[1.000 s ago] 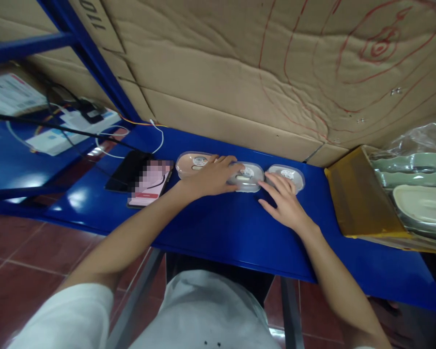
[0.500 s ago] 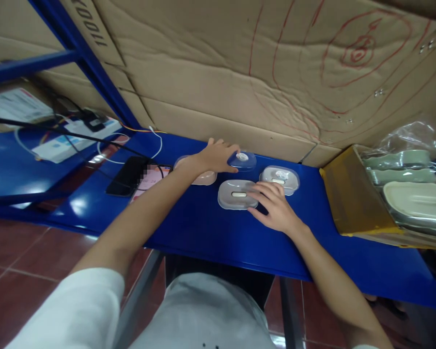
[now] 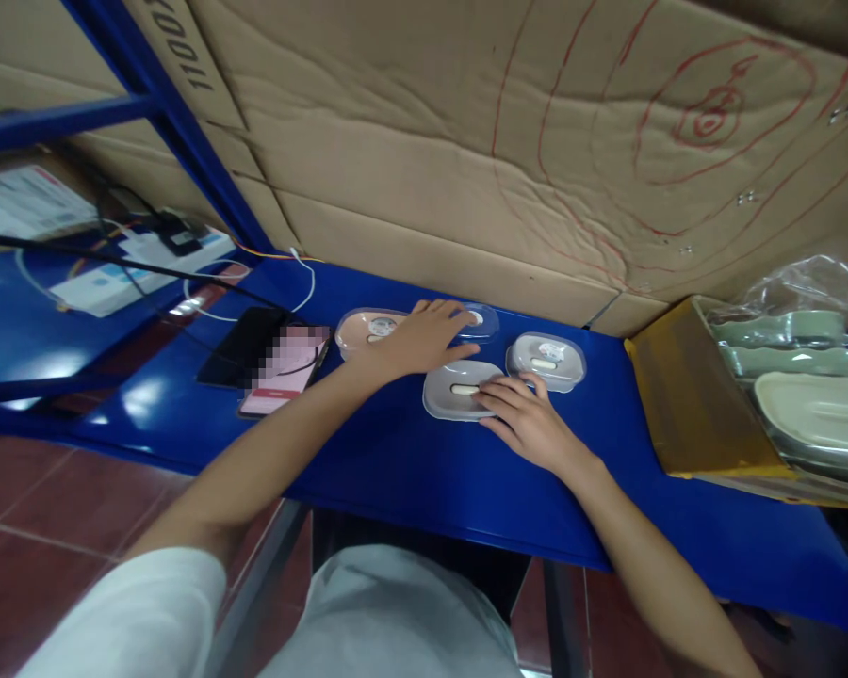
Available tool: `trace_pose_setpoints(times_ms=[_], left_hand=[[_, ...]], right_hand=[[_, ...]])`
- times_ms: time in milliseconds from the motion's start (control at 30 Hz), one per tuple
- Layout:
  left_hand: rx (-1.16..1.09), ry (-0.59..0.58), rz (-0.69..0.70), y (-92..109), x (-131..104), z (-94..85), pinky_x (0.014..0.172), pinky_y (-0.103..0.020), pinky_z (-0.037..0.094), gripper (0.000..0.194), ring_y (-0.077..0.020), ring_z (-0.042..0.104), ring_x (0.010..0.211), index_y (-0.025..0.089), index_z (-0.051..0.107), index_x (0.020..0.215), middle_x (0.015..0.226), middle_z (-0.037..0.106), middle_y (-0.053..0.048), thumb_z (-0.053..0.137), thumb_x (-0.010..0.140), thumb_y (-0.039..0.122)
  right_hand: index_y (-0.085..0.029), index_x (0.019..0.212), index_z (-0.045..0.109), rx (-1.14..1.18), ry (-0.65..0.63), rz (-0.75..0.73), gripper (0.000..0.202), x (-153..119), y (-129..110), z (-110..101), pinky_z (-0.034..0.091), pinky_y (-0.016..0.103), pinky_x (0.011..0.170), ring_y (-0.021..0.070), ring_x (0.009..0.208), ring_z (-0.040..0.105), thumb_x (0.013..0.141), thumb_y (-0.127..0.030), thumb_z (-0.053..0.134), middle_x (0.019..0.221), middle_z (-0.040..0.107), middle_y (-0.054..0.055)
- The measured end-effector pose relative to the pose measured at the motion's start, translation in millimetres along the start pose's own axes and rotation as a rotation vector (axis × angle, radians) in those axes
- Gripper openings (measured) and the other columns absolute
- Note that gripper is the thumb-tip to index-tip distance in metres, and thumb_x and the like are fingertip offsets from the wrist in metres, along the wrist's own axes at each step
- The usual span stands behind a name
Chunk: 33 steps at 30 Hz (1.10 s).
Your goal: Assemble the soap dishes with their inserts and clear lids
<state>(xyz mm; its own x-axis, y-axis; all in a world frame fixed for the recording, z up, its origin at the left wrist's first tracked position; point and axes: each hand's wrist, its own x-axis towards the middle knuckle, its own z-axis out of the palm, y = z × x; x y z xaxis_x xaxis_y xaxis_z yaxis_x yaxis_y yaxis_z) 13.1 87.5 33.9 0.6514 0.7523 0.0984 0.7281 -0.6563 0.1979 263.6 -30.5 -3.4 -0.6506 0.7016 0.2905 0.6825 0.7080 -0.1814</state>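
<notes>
On the blue table lie several oval, clear-covered containers. My left hand (image 3: 431, 337), fingers spread, is over the gap between a peach container (image 3: 357, 330) and a clear, blue-looking one (image 3: 486, 323), its fingertips at the latter's near left edge. My right hand (image 3: 530, 414) rests its fingers, apart, on the right side of a pale grey container (image 3: 445, 391) with a cream oblong piece (image 3: 464, 389) at its middle. Just behind that hand sits another pale container (image 3: 565, 363) with a round label. Neither hand is closed round anything.
An open cardboard box (image 3: 654, 395) of green and cream containers stands at the right. A phone with a pink screen (image 3: 283, 377), a black object (image 3: 230, 353) and cables lie at the left. Cardboard (image 3: 410, 207) walls the back; a blue metal post (image 3: 184, 132) rises at left.
My left hand has moved slightly nearer me, off the clear container's middle, uncovering more of the peach one. My right fingers reach a little further over the grey container. The view has shifted slightly.
</notes>
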Motion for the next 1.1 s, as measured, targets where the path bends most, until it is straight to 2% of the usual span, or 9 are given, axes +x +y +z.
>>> trace_pose_setpoints(times_ms=[67, 133, 233, 433, 567, 667, 733, 867, 1100], left_hand=[[-0.143, -0.035, 0.143, 9, -19, 4.4, 0.118, -0.048, 0.043, 0.059, -0.0341, 0.059, 0.141, 0.025, 0.054, 0.152, 0.155, 0.06, -0.015, 0.059, 0.106, 0.06], [-0.197, -0.101, 0.208, 14, -34, 10.9, 0.115, -0.047, 0.046, 0.064, -0.0351, 0.062, 0.137, 0.028, 0.058, 0.148, 0.153, 0.062, -0.013, 0.07, 0.098, 0.066], [-0.185, -0.129, 0.214, 16, -44, 20.1, 0.115, -0.052, 0.047, 0.057, -0.0381, 0.063, 0.136, 0.029, 0.067, 0.138, 0.157, 0.057, -0.013, 0.081, 0.091, 0.059], [-0.233, -0.133, 0.179, 15, -41, 22.9, 0.121, -0.053, 0.043, 0.054, -0.0393, 0.059, 0.143, 0.031, 0.072, 0.136, 0.163, 0.053, -0.011, 0.082, 0.091, 0.059], [-0.268, -0.096, 0.188, 14, -39, 25.4, 0.121, -0.056, 0.044, 0.047, -0.0402, 0.057, 0.145, 0.032, 0.074, 0.132, 0.163, 0.054, -0.01, 0.078, 0.094, 0.06], [-0.244, -0.018, 0.181, 11, -36, 28.2, 0.121, -0.058, 0.044, 0.052, -0.0415, 0.054, 0.148, 0.028, 0.068, 0.139, 0.165, 0.05, -0.014, 0.076, 0.096, 0.058], [-0.221, 0.054, 0.162, 7, -33, 28.6, 0.122, -0.059, 0.042, 0.057, -0.042, 0.05, 0.151, 0.025, 0.064, 0.143, 0.168, 0.045, -0.018, 0.074, 0.098, 0.058], [-0.199, 0.091, 0.154, -4, -23, 26.8, 0.124, -0.058, 0.041, 0.059, -0.0421, 0.047, 0.153, 0.022, 0.06, 0.144, 0.17, 0.041, -0.02, 0.072, 0.099, 0.058], [-0.171, -0.071, 0.187, -6, -15, 25.7, 0.123, -0.053, 0.043, 0.065, -0.0403, 0.05, 0.151, 0.023, 0.058, 0.15, 0.169, 0.044, -0.017, 0.077, 0.095, 0.054]], right_hand=[[-0.028, 0.141, 0.069, -0.004, 0.002, -0.006, 0.033, 0, 0, -1, 0.032, 0.056, 0.121, 0.0287, 0.138, 0.064, 0.113, -0.038, 0.055, 0.142, 0.076, 0.008], [-0.028, 0.14, 0.07, 0.004, 0.003, -0.001, 0.033, 1, 0, -2, 0.033, 0.055, 0.121, 0.0283, 0.137, 0.064, 0.114, -0.039, 0.054, 0.14, 0.076, 0.008], [-0.03, 0.14, 0.07, 0.031, 0.0, 0.034, 0.033, 2, 0, -5, 0.034, 0.054, 0.119, 0.0279, 0.136, 0.065, 0.114, -0.04, 0.052, 0.141, 0.077, 0.007], [-0.033, 0.142, 0.069, 0.032, 0.011, 0.052, 0.034, 0, 3, -6, 0.035, 0.057, 0.12, 0.0294, 0.137, 0.064, 0.113, -0.041, 0.053, 0.143, 0.075, 0.006], [-0.034, 0.153, 0.06, 0.002, 0.058, 0.05, 0.041, -2, 5, -5, 0.038, 0.058, 0.12, 0.0312, 0.141, 0.061, 0.113, -0.039, 0.054, 0.153, 0.068, 0.009], [-0.031, 0.157, 0.056, -0.037, 0.163, 0.064, 0.047, -4, 3, -6, 0.041, 0.058, 0.118, 0.0354, 0.146, 0.056, 0.11, -0.04, 0.058, 0.16, 0.06, 0.013], [-0.031, 0.15, 0.062, -0.041, 0.215, 0.082, 0.042, -3, 1, -7, 0.044, 0.057, 0.113, 0.0357, 0.139, 0.061, 0.109, -0.039, 0.06, 0.149, 0.067, 0.013], [-0.03, 0.133, 0.073, 0.017, 0.101, 0.027, 0.028, 1, -4, -5, 0.049, 0.048, 0.1, 0.0286, 0.117, 0.071, 0.111, -0.034, 0.056, 0.124, 0.079, 0.007], [-0.02, 0.126, 0.075, 0.027, -0.043, -0.131, 0.026, 5, -22, 4, 0.047, 0.043, 0.098, 0.0247, 0.11, 0.071, 0.112, -0.025, 0.053, 0.116, 0.081, 0.007]])
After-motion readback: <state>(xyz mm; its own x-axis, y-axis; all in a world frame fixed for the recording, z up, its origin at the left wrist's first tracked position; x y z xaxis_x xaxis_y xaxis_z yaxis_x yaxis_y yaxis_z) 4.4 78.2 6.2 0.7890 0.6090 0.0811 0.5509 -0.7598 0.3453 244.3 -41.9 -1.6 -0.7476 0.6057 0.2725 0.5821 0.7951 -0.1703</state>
